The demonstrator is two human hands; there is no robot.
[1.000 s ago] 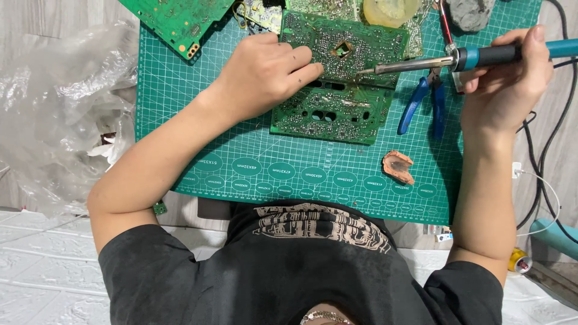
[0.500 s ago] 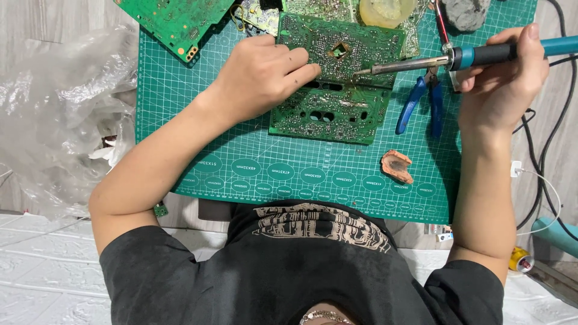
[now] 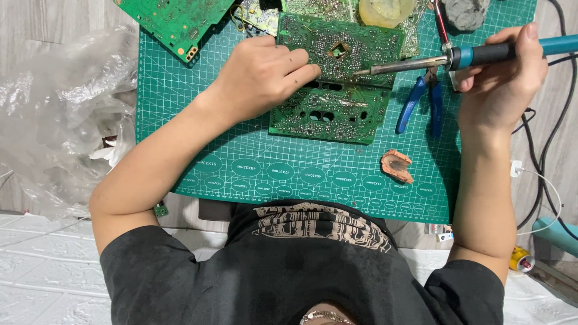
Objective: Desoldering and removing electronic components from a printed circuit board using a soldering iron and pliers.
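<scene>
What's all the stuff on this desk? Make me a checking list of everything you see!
Surface: green cutting mat with a grid, on a pale table.
Job's things: circuit board flat on the mat; soldering iron, tip touching the board.
Clutter: blue-handled pliers, brownish scrap, second green board, yellowish round pad, grey lump.
Grippers: left hand presses on the board; right hand grips the iron's blue handle.
Cables: dark cables and a thin white cable at the right.
Surroundings: crumpled clear plastic at the left.
</scene>
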